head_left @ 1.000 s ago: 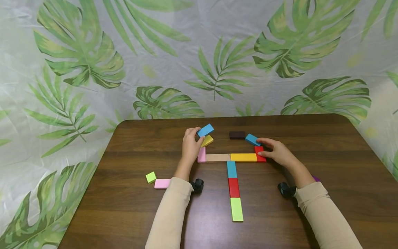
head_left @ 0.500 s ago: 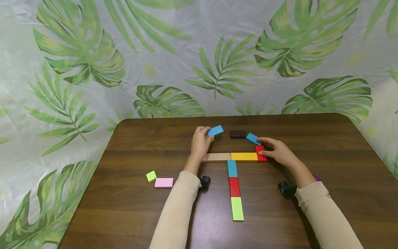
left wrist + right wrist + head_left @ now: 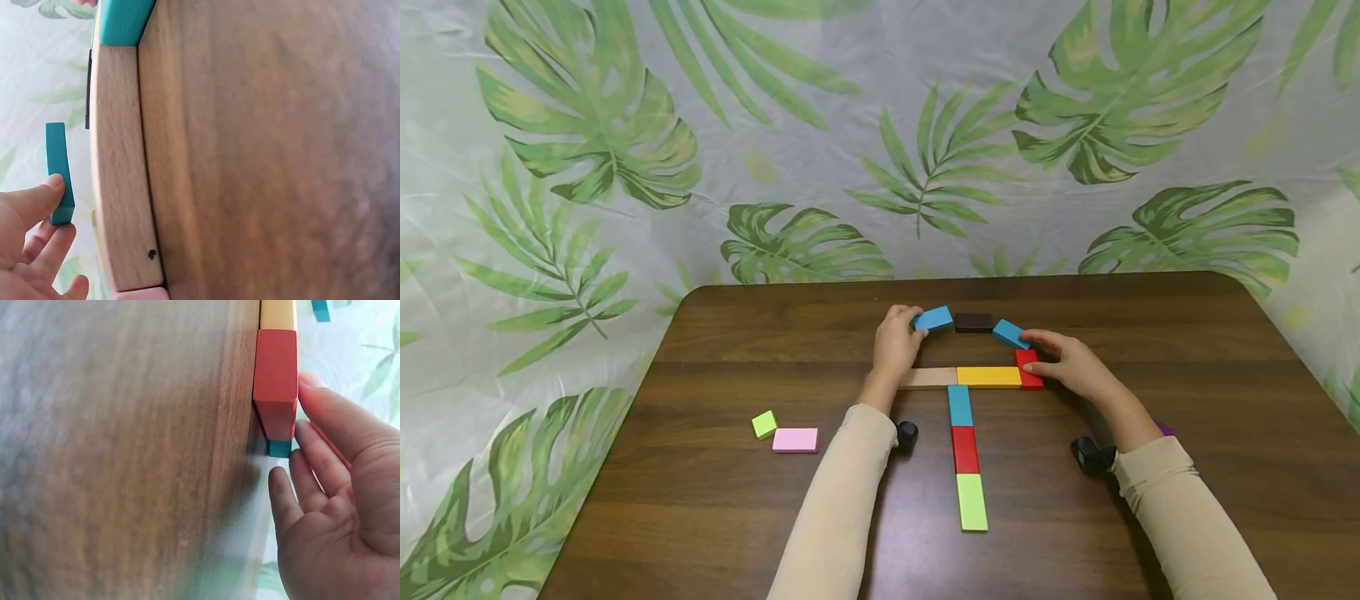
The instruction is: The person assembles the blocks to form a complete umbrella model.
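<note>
My left hand (image 3: 893, 348) pinches a blue block (image 3: 934, 318) between thumb and fingers at its left end. In the left wrist view this block (image 3: 56, 153) looks held clear of the wooden one. Just right of it lies a dark brown block (image 3: 973, 323). My right hand (image 3: 1066, 362) rests at the right, fingers loosely extended; its thumb is at the red block (image 3: 1029, 369) and its fingertips at a second blue block (image 3: 1011, 333). In the right wrist view the red block (image 3: 276, 365) stands beside the thumb. The left hand hides a yellow and a pink block almost wholly.
A natural wood block (image 3: 928, 379) and a yellow block (image 3: 988, 377) form a row. Below it runs a column of blue (image 3: 959, 406), red (image 3: 965, 450) and lime (image 3: 972, 502) blocks. Left lie a lime cube (image 3: 764, 425) and a pink block (image 3: 795, 440).
My left hand has carried the blue block rightward, from above the yellow block to beside the dark brown block. The right hand has stayed nearly still.
</note>
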Action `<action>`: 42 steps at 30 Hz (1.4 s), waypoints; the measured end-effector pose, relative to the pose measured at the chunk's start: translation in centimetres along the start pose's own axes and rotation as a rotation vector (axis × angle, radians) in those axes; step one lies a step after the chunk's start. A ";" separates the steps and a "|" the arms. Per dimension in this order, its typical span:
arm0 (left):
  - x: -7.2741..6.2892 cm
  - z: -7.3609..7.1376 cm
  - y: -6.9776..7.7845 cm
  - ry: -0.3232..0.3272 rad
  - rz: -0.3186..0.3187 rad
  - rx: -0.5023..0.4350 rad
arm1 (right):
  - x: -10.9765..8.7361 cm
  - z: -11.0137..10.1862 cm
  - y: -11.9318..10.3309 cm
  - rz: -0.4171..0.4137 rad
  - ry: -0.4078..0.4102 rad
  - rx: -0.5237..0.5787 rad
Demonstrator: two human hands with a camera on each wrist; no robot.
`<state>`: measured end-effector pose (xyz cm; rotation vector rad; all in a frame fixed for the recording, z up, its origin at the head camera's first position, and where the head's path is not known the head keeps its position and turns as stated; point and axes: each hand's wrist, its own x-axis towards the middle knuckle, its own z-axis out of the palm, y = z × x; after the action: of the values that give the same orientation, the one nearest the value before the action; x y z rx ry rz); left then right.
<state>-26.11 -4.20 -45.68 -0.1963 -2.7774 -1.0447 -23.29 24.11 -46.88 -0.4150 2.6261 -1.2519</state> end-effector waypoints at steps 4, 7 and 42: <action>0.1 0.3 -0.1 -0.015 -0.008 0.029 | 0.0 0.0 0.1 -0.006 0.000 0.005; 0.2 0.7 -0.2 -0.020 -0.008 0.052 | 0.0 0.0 0.1 -0.007 0.000 0.002; 0.5 1.7 -0.2 -0.053 -0.065 0.214 | 0.1 0.0 0.0 -0.004 -0.004 -0.007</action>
<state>-26.79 -3.20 -47.01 -0.1071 -2.9349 -0.7576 -23.34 24.08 -46.91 -0.4243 2.6284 -1.2421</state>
